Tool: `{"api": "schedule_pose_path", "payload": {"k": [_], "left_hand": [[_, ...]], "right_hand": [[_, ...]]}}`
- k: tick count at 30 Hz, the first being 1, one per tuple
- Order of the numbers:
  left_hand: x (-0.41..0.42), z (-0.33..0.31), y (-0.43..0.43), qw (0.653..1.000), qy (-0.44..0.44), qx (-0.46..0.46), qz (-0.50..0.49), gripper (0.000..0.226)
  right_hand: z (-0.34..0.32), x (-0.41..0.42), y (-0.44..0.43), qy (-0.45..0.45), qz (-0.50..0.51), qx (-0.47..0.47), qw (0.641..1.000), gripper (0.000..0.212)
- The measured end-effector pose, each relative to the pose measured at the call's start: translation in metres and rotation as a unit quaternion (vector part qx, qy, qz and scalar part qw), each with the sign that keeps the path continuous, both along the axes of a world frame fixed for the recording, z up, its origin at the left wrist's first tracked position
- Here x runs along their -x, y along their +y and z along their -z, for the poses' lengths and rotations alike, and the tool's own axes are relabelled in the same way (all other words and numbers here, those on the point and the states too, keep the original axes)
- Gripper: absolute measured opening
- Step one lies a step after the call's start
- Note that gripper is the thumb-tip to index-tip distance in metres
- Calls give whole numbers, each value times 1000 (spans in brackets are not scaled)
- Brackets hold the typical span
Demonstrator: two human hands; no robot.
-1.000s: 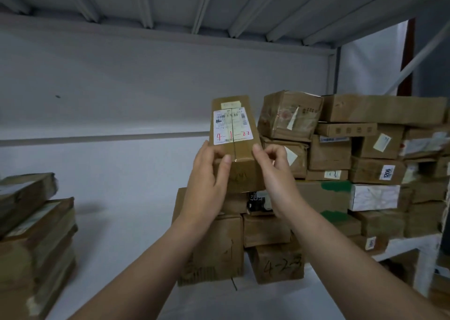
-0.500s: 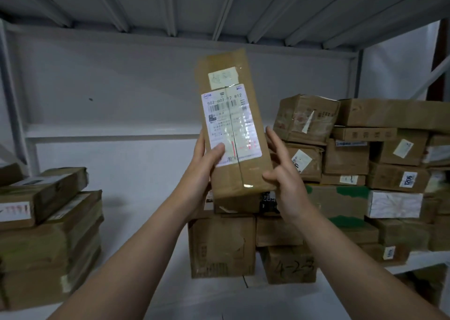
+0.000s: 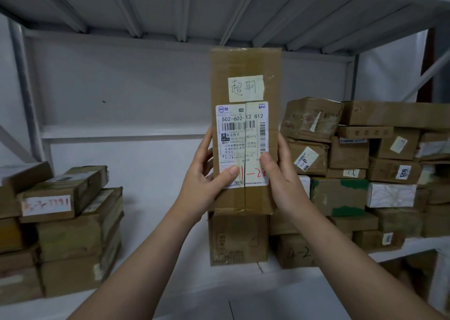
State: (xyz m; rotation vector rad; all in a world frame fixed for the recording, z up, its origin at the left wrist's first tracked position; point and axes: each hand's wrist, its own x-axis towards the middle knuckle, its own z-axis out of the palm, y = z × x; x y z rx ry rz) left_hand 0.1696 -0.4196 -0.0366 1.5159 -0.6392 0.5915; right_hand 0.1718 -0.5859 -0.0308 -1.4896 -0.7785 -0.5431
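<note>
The left grip (image 3: pixel 203 185) is closed on the lower left edge of a tall, narrow brown cardboard parcel (image 3: pixel 246 71). Its thumb lies across the front, over the bottom corner of the white printed shipping label (image 3: pixel 241 137), and its fingers curl round behind. The right grip (image 3: pixel 283 180) clamps the opposite edge at about the same height, thumb on the label's right side.

The parcel is held upright in the air with its label towards the camera. It is in front of the white metal shelf (image 3: pixel 155 222) and above a squat brown carton (image 3: pixel 238 239) standing there. A pale handwritten note (image 3: pixel 246 89) is stuck above the label.

Held by its lower part alone, the parcel is probably fairly light. The card walls look stiff, but the glossy tape down the seam may be slick under a thumb. Most of its length stands above the hands, so it could tip. Holding both long edges nearer the middle would be steadier.

Piled brown parcels (image 3: pixel 353 149) fill the shelf to the right, and another pile of taped boxes (image 3: pixel 73 222) sits to the left.
</note>
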Motion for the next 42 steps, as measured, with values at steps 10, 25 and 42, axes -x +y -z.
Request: {"api": "schedule_pose_path", "payload": {"k": [10, 25, 42], "left_hand": [[49, 15, 41, 1000, 19, 2, 21, 80], [138, 139, -10, 970, 212, 32, 118, 75], [205, 243, -260, 895, 332, -36, 297, 55]], "right_hand": [[15, 59, 41, 24, 17, -6, 1000, 38], [140, 174, 6, 200, 159, -86, 963, 47], [233, 311, -217, 361, 316, -142, 866, 25]]}}
